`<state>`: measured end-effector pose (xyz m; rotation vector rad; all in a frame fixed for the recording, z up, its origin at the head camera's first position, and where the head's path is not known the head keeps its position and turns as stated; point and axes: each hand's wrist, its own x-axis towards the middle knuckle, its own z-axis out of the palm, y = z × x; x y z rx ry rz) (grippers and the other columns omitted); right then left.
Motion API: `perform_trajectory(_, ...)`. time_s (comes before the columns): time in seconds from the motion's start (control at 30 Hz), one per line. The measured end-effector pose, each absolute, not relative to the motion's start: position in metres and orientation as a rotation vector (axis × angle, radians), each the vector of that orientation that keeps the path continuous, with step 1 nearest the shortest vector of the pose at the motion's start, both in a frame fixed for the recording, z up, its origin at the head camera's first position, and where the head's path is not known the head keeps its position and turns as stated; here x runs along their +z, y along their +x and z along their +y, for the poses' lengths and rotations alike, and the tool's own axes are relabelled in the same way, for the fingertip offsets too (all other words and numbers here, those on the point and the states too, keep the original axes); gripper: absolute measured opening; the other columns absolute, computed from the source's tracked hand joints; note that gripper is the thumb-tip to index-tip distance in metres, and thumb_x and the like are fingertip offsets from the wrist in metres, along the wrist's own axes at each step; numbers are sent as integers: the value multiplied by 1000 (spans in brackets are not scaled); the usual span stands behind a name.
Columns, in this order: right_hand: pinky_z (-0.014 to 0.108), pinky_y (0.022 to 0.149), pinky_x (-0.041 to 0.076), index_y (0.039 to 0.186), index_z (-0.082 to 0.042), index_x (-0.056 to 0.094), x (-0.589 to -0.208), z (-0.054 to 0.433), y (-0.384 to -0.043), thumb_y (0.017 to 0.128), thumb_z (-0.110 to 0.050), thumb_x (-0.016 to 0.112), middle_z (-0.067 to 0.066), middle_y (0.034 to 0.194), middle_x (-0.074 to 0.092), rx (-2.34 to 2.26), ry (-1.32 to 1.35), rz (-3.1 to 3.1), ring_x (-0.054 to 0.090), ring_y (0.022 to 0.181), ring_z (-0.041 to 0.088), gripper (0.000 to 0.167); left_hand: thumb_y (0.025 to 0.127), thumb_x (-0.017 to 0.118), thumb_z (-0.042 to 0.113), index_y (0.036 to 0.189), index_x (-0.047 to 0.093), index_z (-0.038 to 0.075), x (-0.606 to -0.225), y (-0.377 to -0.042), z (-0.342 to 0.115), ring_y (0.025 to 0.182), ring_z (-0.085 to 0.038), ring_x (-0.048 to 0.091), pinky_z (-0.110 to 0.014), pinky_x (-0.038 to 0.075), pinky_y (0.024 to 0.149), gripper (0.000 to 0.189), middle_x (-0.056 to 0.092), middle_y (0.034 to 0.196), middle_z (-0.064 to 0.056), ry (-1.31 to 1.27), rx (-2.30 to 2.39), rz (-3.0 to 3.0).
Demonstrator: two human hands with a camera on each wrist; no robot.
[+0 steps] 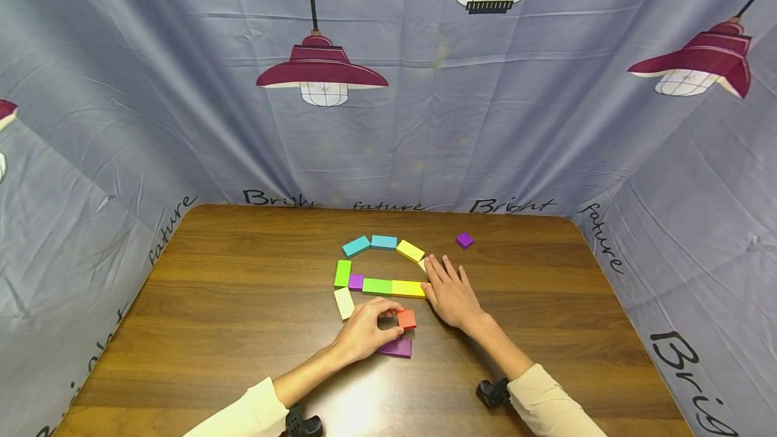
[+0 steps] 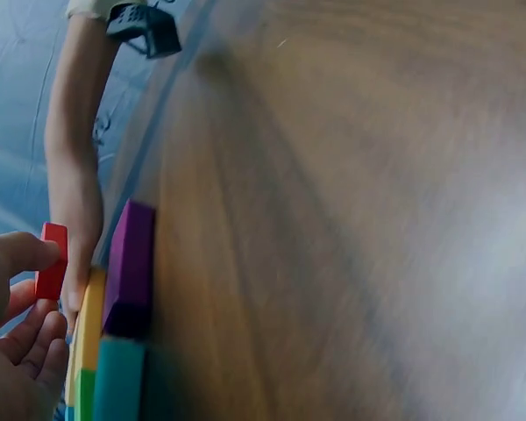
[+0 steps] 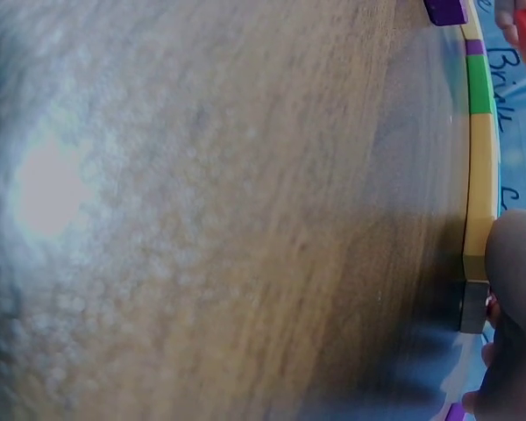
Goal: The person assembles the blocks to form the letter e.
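Observation:
Between thumb and fingers, my left hand (image 1: 364,332) pinches a small red block (image 1: 407,319) above the table. Just below that hand in the head view lies a purple block (image 1: 397,348), partly covered by it. My right hand (image 1: 454,299) has its fingers extended over the right end of the block outline, beside a long yellow block (image 1: 408,288) and a mostly hidden pale block (image 1: 421,265). The red block (image 2: 52,261) shows upright in the left wrist view. In the right wrist view, my right hand (image 3: 519,303) is at the yellow block's end.
The yellow block joins a row with a green block (image 1: 378,286) and a small purple one (image 1: 356,282). Blue blocks (image 1: 384,243) and another yellow block (image 1: 411,251) curve above. Green (image 1: 342,273) and pale yellow (image 1: 344,303) blocks stand left. A purple block (image 1: 465,240) lies apart.

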<state>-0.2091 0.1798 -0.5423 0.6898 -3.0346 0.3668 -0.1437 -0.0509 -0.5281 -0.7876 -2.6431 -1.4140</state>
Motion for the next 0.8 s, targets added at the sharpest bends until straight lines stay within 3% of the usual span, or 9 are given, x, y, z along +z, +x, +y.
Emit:
perform_trajectory(0.33, 66, 113, 17, 156, -2, 29, -543, 180, -209, 108, -33, 40, 16, 160, 29, 366, 692, -3034, 21, 147, 40, 58, 80, 82, 14, 106, 72, 9, -538, -133, -36, 96, -11, 61, -26, 51, 86, 28, 69, 101, 2, -973, -1198, -2694)
perform_trajectory(0.8, 65, 113, 16, 156, -2, 29, -544, 181, -210, 108, -34, 40, 16, 160, 28, 362, 691, -3043, 19, 147, 40, 59, 80, 83, 20, 106, 73, 12, -541, -130, -28, 99, -10, 61, -27, 50, 91, 29, 69, 104, 3, -1060, -1056, -2734)
